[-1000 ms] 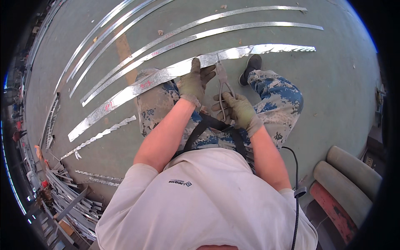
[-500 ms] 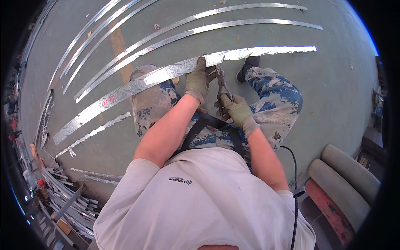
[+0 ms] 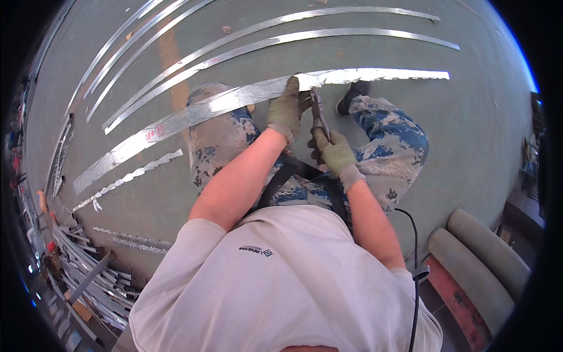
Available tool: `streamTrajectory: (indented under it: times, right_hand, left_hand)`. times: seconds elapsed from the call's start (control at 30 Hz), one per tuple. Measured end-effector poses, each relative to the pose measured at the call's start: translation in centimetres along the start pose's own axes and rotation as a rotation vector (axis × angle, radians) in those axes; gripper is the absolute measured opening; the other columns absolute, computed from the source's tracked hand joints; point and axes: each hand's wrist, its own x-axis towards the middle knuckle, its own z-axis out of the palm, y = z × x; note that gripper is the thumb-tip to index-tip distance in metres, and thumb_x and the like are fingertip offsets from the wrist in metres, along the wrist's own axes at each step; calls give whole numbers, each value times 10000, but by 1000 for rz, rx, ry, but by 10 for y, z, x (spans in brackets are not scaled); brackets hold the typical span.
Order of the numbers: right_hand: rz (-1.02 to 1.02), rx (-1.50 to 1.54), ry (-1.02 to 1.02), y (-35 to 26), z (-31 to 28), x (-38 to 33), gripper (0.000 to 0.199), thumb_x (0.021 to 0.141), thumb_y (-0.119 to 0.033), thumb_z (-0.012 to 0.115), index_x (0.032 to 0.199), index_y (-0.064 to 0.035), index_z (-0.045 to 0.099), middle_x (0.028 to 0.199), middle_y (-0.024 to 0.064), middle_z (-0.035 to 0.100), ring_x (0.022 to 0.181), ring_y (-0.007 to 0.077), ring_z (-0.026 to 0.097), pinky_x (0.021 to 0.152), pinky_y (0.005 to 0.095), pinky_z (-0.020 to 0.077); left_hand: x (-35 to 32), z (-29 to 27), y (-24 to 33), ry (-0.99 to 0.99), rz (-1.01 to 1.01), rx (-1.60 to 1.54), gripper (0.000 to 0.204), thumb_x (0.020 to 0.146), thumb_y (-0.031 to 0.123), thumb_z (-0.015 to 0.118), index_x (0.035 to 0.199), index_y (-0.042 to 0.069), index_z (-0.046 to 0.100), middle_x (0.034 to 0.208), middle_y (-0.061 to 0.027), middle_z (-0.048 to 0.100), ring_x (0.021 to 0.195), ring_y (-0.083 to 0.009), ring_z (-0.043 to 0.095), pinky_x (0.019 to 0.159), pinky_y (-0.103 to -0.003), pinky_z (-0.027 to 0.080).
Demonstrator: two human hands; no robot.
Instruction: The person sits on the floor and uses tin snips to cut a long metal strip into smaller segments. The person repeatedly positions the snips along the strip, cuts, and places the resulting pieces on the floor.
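Observation:
A long galvanized sheet-metal strip (image 3: 196,117) lies slantwise across my raised left knee. Its lower edge is jagged along the right-hand stretch, and red marks show near its left end. My left hand (image 3: 285,108), in a dull green glove, is closed on the strip around its middle, with the thumb on top and fingers underneath. My right hand (image 3: 335,151), also gloved, grips the handles of tin snips (image 3: 318,112). The snips point up, with their jaws at the strip's lower edge just right of my left hand; the strip's edge partly hides the tips.
Several long metal strips (image 3: 258,50) lie on the green floor (image 3: 469,135) beyond. Narrow jagged offcuts (image 3: 132,176) are at the left, above a heap of metal scraps (image 3: 97,276). Two grey padded rolls (image 3: 472,258) sit at the lower right, and a black cable (image 3: 416,293) hangs beside my right arm.
The snips' handles have come closer together in my right hand. My left hand and the strip appear slightly farther right in the picture, and the whole view has shifted a little.

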Motion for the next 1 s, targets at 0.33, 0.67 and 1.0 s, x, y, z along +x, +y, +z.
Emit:
streamTrajectory:
  times: [0.33, 0.67, 1.0]
  right_hand:
    - [157, 396, -175, -13, 11, -8, 212, 952, -235, 743, 1105, -115, 659, 721, -9, 562, 523, 105, 496, 448, 290, 353]
    - [64, 1, 138, 36, 31, 32, 231, 933, -232, 671, 1085, -63, 631, 745, 96, 642, 556, 220, 599, 499, 391, 447]
    - [-227, -705, 420, 34, 36, 27, 329, 962, -260, 597, 1172, -10, 639, 1051, 330, 701, 1011, 525, 671, 887, 582, 530]
  left_hand:
    - [10, -3, -6, -3, -34, -34, 411, 1046, 314, 658, 1335, 38, 561, 1066, -141, 730, 928, -273, 735, 769, -397, 619]
    - [58, -32, -49, -34, 94, 291, 470, 1041, 392, 637, 1295, 5, 554, 1135, -151, 753, 981, -248, 748, 879, -317, 591]
    - [22, -20, -24, -80, -59, 46, 389, 1057, 365, 615, 1255, 31, 633, 1138, -183, 724, 1012, -309, 714, 898, -414, 581]
